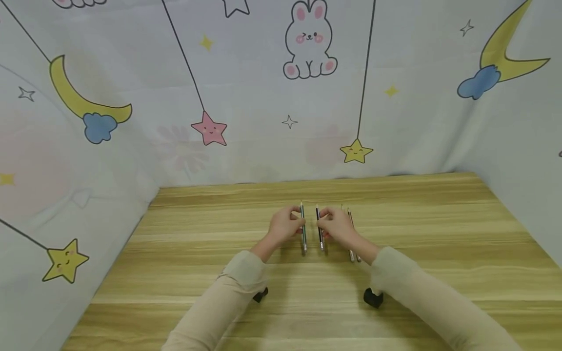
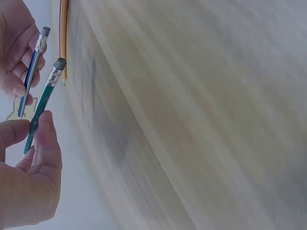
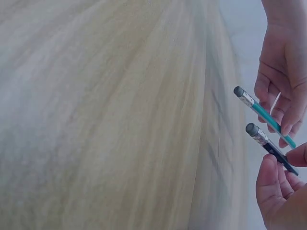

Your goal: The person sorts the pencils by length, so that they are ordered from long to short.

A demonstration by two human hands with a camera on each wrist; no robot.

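My left hand pinches a green pencil between thumb and fingers, its grey eraser end toward me. Beside it, my right hand pinches a dark blue pencil the same way. In the head view both pencils stand nearly parallel, a small gap apart, tips pointing to the back wall. Both wrist views show them held up off the table, with shadows on the wood. Two more pencils lie side by side under my right wrist, partly hidden by it; one shows yellow-orange in the left wrist view.
The wood-grain table reaches back to a white cloth printed with stars, moons and a rabbit. More of this cloth hangs along the left and right sides. A black piece sits under each sleeve cuff.
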